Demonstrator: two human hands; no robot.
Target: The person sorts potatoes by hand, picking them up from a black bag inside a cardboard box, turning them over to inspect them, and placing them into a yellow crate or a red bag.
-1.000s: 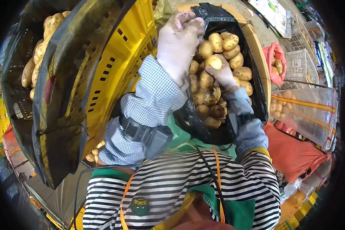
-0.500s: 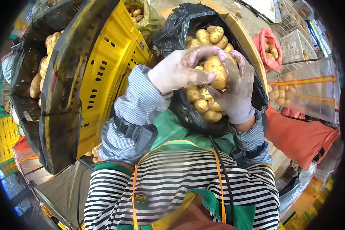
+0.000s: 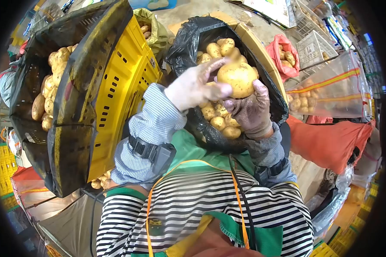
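A large, speckled yellow potato (image 3: pixel 237 79) is raised over an open black plastic bag (image 3: pixel 188 43). My right hand (image 3: pixel 254 109), in a soiled glove, cups it from below and the right, fingertips at its right edge. On the other side, my left hand (image 3: pixel 195 85), in a paler glove, has its thumb on the potato's lower left; its upper fingertips, smeared by motion, reach the top edge. More potatoes (image 3: pixel 218 123) fill the bag beneath both hands, partly hidden by them.
Left stands a yellow crate (image 3: pixel 111 92) beside a black-lined crate (image 3: pixel 28 124) holding potatoes. Cardboard (image 3: pixel 261 51) edges the black bag. To the right are a pink bag (image 3: pixel 279 64) of potatoes, a clear bag (image 3: pixel 334 96), a stuffed red sack (image 3: pixel 330 143) and white crates (image 3: pixel 315 51).
The potato shows a broader, rounder side now. My right fingers have moved from its upper side down to the lower right. The whole view has shifted slightly.
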